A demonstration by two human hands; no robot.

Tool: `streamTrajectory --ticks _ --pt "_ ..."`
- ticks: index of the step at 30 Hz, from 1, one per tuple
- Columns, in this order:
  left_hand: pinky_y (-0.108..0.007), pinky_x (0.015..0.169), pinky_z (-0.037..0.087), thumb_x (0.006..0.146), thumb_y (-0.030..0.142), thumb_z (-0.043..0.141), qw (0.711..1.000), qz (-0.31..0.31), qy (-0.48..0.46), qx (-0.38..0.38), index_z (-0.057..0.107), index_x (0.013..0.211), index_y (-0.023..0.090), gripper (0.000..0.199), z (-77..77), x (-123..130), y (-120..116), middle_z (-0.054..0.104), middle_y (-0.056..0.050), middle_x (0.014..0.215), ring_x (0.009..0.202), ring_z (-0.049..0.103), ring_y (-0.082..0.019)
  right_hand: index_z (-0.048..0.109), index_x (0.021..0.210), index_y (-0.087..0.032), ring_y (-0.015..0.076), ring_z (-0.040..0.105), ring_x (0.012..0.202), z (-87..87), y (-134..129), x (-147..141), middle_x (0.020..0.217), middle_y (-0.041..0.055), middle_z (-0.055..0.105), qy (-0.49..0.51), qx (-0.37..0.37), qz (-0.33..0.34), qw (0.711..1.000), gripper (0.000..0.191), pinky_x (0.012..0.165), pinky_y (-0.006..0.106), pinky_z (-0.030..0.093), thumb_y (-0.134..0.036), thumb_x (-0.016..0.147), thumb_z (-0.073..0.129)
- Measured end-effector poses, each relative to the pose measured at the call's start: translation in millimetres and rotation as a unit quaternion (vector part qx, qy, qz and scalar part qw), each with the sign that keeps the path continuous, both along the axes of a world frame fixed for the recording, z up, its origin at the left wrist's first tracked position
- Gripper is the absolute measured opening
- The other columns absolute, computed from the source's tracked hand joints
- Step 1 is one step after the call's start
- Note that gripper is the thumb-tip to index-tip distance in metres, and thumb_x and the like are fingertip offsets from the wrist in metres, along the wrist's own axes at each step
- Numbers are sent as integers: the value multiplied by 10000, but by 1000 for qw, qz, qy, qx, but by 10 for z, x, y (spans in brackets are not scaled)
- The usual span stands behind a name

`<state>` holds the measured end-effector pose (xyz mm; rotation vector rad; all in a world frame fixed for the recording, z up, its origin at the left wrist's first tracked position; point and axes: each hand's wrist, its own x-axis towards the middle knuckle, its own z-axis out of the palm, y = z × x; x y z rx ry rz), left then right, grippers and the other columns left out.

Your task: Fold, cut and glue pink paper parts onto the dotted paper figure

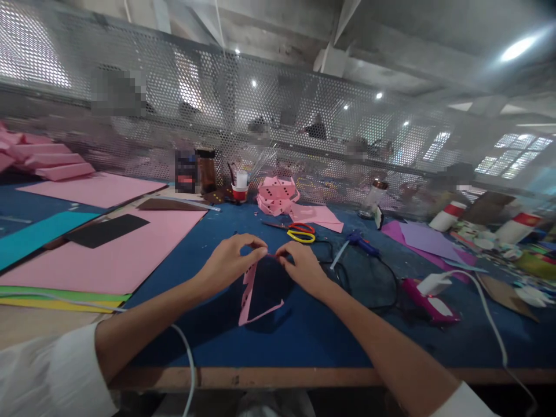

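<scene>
Between my two hands, over the middle of the blue table, is a folded pink paper strip (247,298) with dark marks. My left hand (237,255) pinches its upper end, and the lower part hangs down and bends off to the right. Close by on the right, my right hand (302,263) has its fingertips pinched at the same upper end; the fingers cover that part of the strip. Scissors (301,233) with red and yellow handles lie just beyond my hands. Behind them stands a pink paper piece (277,196) with dark dots, beside a flat pink sheet (319,215).
A blue glue gun (362,242) with its black cable lies to the right, near a magenta power strip (430,301) with a white plug. Stacked coloured paper (104,260) covers the left side. A perforated metal screen (278,110) runs along the back, with blurred people beyond.
</scene>
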<state>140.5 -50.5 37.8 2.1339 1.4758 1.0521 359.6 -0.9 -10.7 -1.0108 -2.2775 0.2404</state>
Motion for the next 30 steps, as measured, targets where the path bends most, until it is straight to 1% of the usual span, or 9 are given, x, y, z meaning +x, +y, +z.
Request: streamTrajectory --ticks 4,7,10,12,15,17,22,25,30 --pt "-347 896 500 865 382 640 999 -23 25 21 790 999 252 240 -9 15 -9 809 -27 1019 986 705 -249 687 1018 -220 217 647 966 92 -111 -44 982 42 730 7 34 19 999 136 915 381 411 -126 937 631" --pt "-366 932 466 841 320 666 998 -22 44 48 790 957 263 179 -44 11 5 811 -18 975 970 695 -252 684 1025 -223 229 634 996 138 -207 -86 1003 52 728 11 53 35 998 126 966 402 391 -141 951 624" --pt "-369 910 454 845 282 657 996 -14 57 64 784 894 272 137 -57 -7 11 805 -7 915 925 689 -246 677 1034 -224 225 632 1006 153 -267 -108 1014 49 722 22 60 43 997 103 989 401 387 -166 957 641" --pt "-364 893 455 847 271 645 996 -7 60 70 779 868 272 136 -43 -20 1 798 -5 891 911 685 -244 672 1060 -225 220 637 1010 153 -283 -104 1015 41 721 33 58 40 997 120 987 392 392 -174 953 657" --pt "-352 861 468 845 277 636 996 6 55 74 777 867 267 143 -3 -27 -23 792 -9 888 903 687 -244 669 1080 -231 216 646 996 155 -283 -82 988 29 719 50 48 27 997 140 959 382 406 -179 951 663" --pt "-343 837 479 851 289 634 996 9 51 73 779 867 266 148 17 -24 -37 794 -10 889 894 689 -241 675 1052 -232 212 650 970 160 -278 -70 956 23 716 60 43 19 997 106 935 377 414 -190 957 656" --pt "-346 843 482 867 322 659 996 -8 53 72 776 864 268 129 2 -16 -36 802 -5 889 881 691 -230 675 972 -227 206 649 932 180 -291 -76 912 18 708 68 46 26 996 53 922 369 421 -185 943 665" --pt "-343 847 470 862 323 686 995 -22 61 76 778 871 281 102 -21 -21 -29 798 7 869 883 691 -227 669 968 -228 217 635 944 199 -317 -98 915 25 703 70 57 29 996 56 939 382 409 -179 940 667" --pt "-347 837 458 867 300 687 994 -20 66 90 760 836 257 90 -28 -21 -38 789 -4 848 871 679 -228 647 959 -232 215 625 933 221 -359 -125 913 23 698 75 82 24 994 31 948 387 402 -212 959 670"
